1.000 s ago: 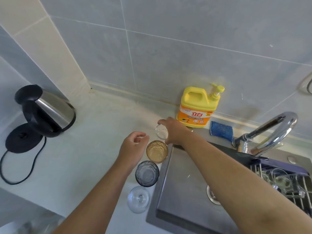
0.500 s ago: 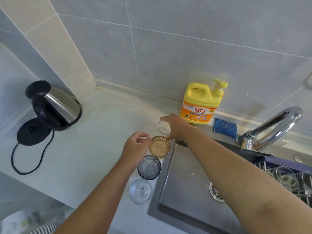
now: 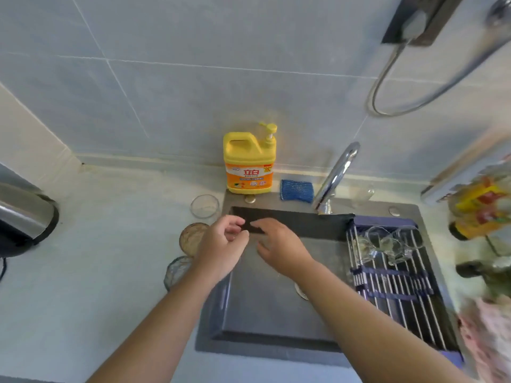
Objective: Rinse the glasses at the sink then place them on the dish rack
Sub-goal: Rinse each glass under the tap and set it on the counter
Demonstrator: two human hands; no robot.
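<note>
Three glasses stand upright in a row on the tabletop along the left rim of the sink (image 3: 265, 352). The clear glass (image 3: 205, 206) is nearest the wall, then the amber glass (image 3: 190, 236), then the grey-tinted glass (image 3: 175, 269) nearest the person. The last two are partly hidden by the left wrist and forearm. Several clear rinsed glasses (image 3: 384, 242) sit at the wall end of the dish rack (image 3: 398, 288), which spans the sink's right side. The left hand (image 3: 222, 251) has loosely curled fingers, thumb near forefinger, and nothing visible in it. The right hand (image 3: 279, 246) has fingers spread and relaxed, also empty. Both hover close together over the back-left of the basin. No water shows at the faucet (image 3: 336, 178).

Likely risks:
- The left wrist is just beside the amber glass, so a careless sideways sweep of the forearm could tip it or the grey-tinted glass over the rim into the hard basin.
- The row is tight, and I cannot tell whether neighbours touch. Lifting one at an angle may clip the next.
- Wet glass will probably be slick, so a one-handed pinch at the lip could slip.
- The rack's wall end is crowded. Setting another glass down there could strike those already parked, while the bare bars nearer the person look safer.
- The detergent bottle (image 3: 250, 164) and blue scrubber (image 3: 296, 190) sit on the sink's back ledge, clear of the row.
</note>
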